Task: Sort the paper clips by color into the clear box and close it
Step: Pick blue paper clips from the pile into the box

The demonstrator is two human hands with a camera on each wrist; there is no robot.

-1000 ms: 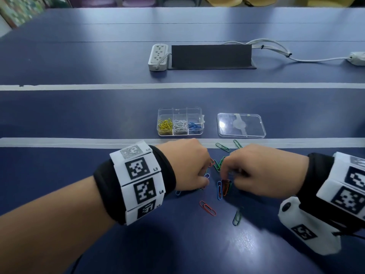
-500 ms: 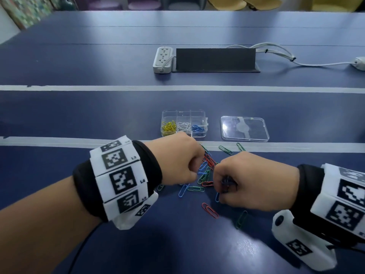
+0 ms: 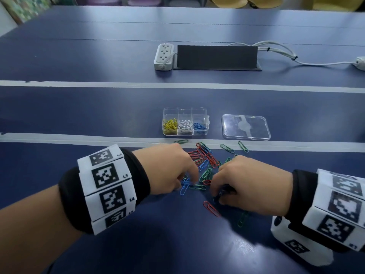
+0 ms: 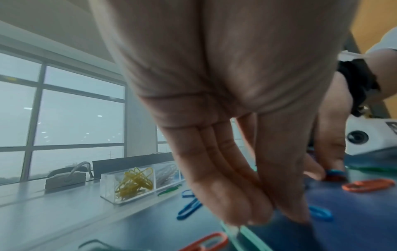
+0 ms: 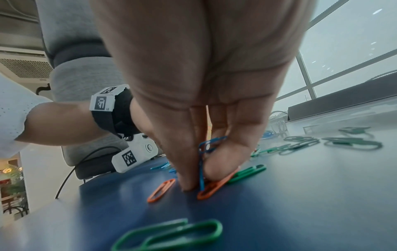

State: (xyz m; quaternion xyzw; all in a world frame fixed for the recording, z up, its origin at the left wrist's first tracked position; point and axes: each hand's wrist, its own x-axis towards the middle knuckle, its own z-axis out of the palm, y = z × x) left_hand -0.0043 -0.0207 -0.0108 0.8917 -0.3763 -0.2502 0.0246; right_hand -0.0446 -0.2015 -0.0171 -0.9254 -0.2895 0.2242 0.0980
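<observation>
The clear box (image 3: 185, 109) stands open past the near tape line, with yellow, white and blue clips in separate compartments; the left wrist view shows it too (image 4: 107, 186). Its lid (image 3: 245, 129) lies flat to the right. A pile of red, green and blue paper clips (image 3: 205, 161) is spread on the table. My left hand (image 3: 189, 180) has straight fingers, tips together on the table (image 4: 270, 214) beside a blue clip (image 3: 184, 188); nothing shows between them. My right hand (image 3: 216, 196) pinches blue clips (image 5: 206, 146) between thumb and fingers, tips down on the table.
A lone red clip (image 3: 211, 209) and a green clip (image 3: 243, 219) lie nearer me. At the back sit a white power strip (image 3: 164, 56), a black stand (image 3: 217, 57) and cables (image 3: 286, 54). White tape lines (image 3: 79, 138) cross the blue table.
Both hands have drawn slightly toward me, so more of the pile shows beyond them. The right hand still pinches the blue clips.
</observation>
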